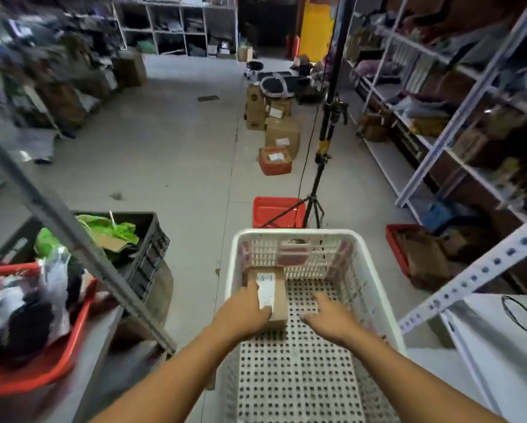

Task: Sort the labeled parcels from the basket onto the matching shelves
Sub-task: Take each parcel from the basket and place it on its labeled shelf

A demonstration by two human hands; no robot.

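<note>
basket: the white perforated basket (378, 303) sits low in the middle of the view, its floor bare except for one item, so by the look of it the sorting is near its end.
parcel: a small brown parcel (279, 296) with a white label lies inside the basket, in its far-left corner, close to or touching the far wall; it appears to be the last one, though the near end of the basket runs out of frame.
left hand: the left hand (245, 311) is on the parcel's near-left side, fingers curled round its edge and partly over the label; it seems to grip it.
right hand: the right hand (329, 319) lies just right of the parcel, apart from it, fingers loosely bent over the basket floor and holding nothing.
still to do: judging from this, the parcel must be lifted out, its label read and its shelf found; the label's text is too small to tell.
shelves: white shelving (457, 138), already loaded, runs right of the basket; a slotted upright (469, 282) leans in close by the basket's right rim.
left side: a grey post (73, 233) crosses left of the basket, with a black crate (152, 239) and a red tub (70, 340) behind it.
beyond: a tripod (314, 206) and a red tray (274, 210) stand just past the basket's far wall.
open room: straight up from the basket is free; the floor (170, 148) to its far left is the widest clear way.
</note>
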